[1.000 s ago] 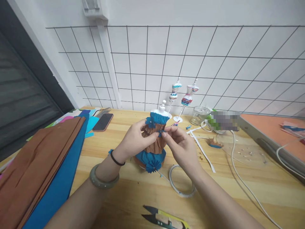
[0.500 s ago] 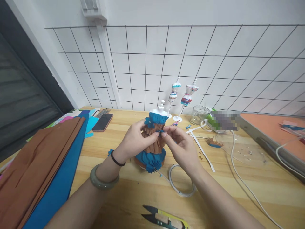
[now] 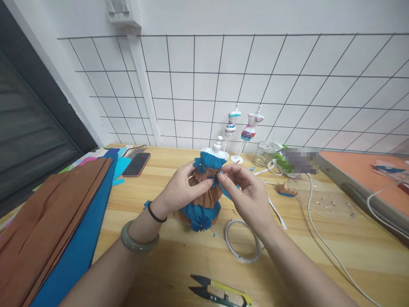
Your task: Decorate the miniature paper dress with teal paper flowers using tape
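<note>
A small white mannequin (image 3: 217,147) stands mid-table in a dress of blue and brown crepe paper, with a blue paper flower (image 3: 201,221) low on its skirt. My left hand (image 3: 180,185) wraps round the dress from the left, its thumb on the front of the waist. From the right, my right hand (image 3: 244,185) pinches a small blue paper piece (image 3: 215,181) against the waist. Part of a blue strip (image 3: 228,192) shows behind the right fingers. Below lies a roll of white tape (image 3: 227,241).
Yellow-handled snips (image 3: 220,292) lie at the front. Brown and blue paper (image 3: 47,213) covers the left side, beside a phone (image 3: 136,164). Two small mannequins (image 3: 248,133) and a glass jar (image 3: 266,153) stand behind. A white cable (image 3: 315,224) crosses the right.
The blue piece at the waist now appears spread wider, and a blue strip shows behind my right fingers. The mannequin leans slightly more to the right. Both hands keep their hold.
</note>
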`<action>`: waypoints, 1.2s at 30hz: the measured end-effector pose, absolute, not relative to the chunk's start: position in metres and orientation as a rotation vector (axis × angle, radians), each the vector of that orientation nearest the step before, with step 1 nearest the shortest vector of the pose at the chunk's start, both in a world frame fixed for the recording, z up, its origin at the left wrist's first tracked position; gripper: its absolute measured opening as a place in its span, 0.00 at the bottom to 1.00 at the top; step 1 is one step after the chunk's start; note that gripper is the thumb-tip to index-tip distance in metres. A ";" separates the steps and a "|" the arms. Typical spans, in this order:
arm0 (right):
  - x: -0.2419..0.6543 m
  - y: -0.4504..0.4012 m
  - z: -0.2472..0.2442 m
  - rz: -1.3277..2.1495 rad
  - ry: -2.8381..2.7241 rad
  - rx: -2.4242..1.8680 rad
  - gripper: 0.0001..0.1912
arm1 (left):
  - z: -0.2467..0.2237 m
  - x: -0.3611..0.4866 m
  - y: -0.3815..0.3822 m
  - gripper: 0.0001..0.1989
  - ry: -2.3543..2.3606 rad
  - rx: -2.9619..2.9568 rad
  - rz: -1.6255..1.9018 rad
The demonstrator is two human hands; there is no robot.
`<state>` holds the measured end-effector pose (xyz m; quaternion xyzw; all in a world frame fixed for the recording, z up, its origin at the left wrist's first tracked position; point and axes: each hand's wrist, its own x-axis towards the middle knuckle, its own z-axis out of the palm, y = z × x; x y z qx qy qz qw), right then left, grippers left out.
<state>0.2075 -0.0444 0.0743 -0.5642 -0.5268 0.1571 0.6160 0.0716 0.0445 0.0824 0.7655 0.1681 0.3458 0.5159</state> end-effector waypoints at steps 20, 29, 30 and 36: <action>0.207 -0.045 0.078 0.424 -1.251 -1.279 0.07 | 0.079 0.071 0.048 0.16 0.353 1.711 0.760; 0.208 -0.041 0.072 0.351 -1.291 -1.292 0.07 | 0.079 0.071 0.048 0.15 0.345 1.719 0.759; 0.208 -0.041 0.072 0.348 -1.292 -1.293 0.07 | 0.079 0.071 0.047 0.14 0.338 1.720 0.752; 0.207 -0.042 0.073 0.326 -1.305 -1.294 0.05 | 0.080 0.071 0.048 0.14 0.305 1.720 0.719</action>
